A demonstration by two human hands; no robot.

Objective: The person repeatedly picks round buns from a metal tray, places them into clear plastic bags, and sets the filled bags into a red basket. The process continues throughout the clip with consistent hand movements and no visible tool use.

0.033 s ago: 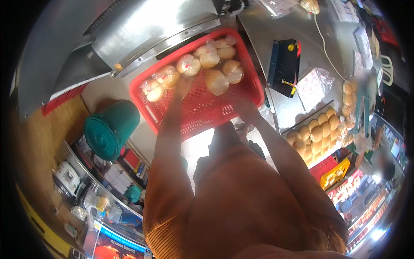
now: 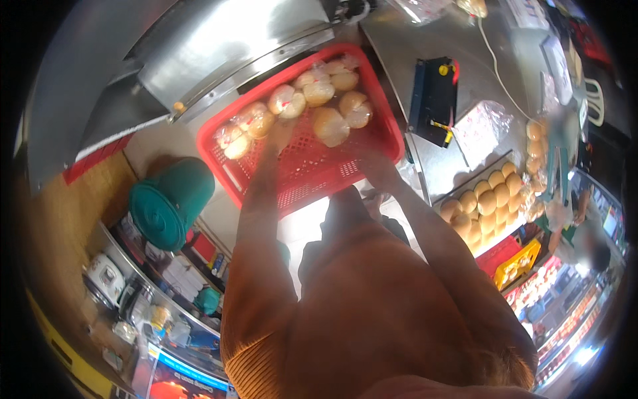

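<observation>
In front of me a red plastic basket (image 2: 214, 174) stands tilted, with bread buns in clear plastic bags along its far side and middle. My left hand (image 2: 282, 133) reaches down into it, beside one bagged bun pair (image 2: 287, 101) and close to another bag of buns (image 2: 255, 121). Its fingers are smeared and blend into the basket. Over the basket's near right part is my right hand (image 2: 373, 163), nearest to the right wall. A pale bagged bun pair (image 2: 331, 128) lies between the hands. The right fingers are blurred too, so their grip does not show.
Beyond the basket is a steel appliance (image 2: 226, 40). A green lidded bin (image 2: 159, 211) stands on the left. The steel counter (image 2: 392, 50) at right holds a dark tray (image 2: 433, 103), a plastic-wrapped pack (image 2: 482, 133) and rows of buns (image 2: 487, 203). Another person (image 2: 577, 243) is far right.
</observation>
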